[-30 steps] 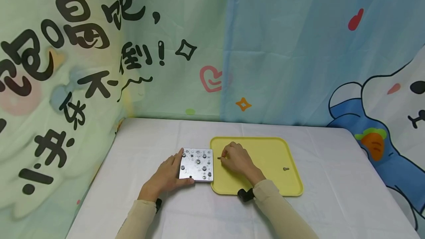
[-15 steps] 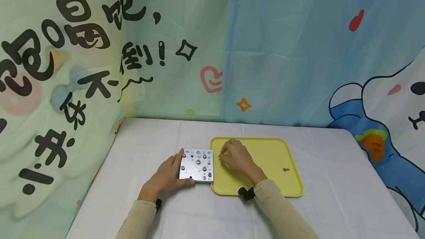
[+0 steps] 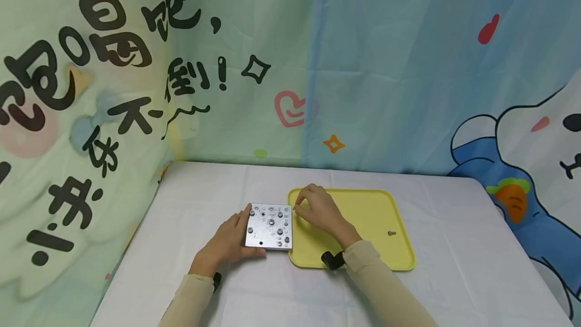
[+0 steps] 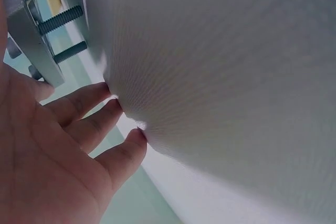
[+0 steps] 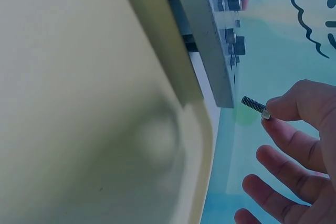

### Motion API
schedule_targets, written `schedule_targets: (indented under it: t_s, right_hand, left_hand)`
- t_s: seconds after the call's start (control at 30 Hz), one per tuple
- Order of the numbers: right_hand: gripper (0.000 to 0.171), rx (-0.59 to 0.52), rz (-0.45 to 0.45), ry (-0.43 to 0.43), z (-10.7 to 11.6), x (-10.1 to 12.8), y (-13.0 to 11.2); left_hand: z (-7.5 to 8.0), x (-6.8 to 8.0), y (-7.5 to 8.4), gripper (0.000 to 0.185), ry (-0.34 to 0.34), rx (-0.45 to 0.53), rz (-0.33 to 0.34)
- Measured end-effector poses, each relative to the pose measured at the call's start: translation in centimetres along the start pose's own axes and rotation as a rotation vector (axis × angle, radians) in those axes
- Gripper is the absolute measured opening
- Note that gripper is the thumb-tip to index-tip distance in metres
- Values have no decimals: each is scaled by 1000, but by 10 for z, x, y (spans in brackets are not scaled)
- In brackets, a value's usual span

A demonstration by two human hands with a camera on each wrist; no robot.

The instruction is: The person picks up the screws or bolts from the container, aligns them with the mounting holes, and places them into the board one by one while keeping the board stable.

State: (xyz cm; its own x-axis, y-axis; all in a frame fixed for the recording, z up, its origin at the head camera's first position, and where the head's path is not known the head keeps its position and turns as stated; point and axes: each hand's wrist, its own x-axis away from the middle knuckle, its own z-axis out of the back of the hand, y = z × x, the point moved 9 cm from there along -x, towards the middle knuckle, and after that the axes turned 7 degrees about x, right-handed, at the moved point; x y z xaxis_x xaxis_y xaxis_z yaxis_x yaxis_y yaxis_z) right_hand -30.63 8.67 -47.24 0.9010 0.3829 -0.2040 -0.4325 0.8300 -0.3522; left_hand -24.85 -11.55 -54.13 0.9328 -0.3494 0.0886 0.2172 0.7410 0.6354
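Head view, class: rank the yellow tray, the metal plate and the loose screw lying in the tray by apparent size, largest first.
1. yellow tray
2. metal plate
3. loose screw, by far the smallest

Matt metal plate (image 3: 269, 226); glossy plastic tray (image 3: 363, 211); cloth-covered table (image 3: 204, 185).

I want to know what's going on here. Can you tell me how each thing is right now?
Metal plate: flat on the table, screws in it.
Left hand: rests against the plate's edge.
Right hand: pinches a small screw.
Yellow tray: holds one loose screw.
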Motion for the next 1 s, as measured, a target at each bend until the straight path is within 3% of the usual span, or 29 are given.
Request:
schedule_targets:
  t_s: [0.33,1.0]
  right_hand:
    - [8,-7,4,-44,-8,-8,-9]
    - [6,-4,27,-36,-15,-13,-12]
  left_hand:
    - [0,0,-1,123,-1,9,3]
    - [2,0,-1,115,-6,-12,13]
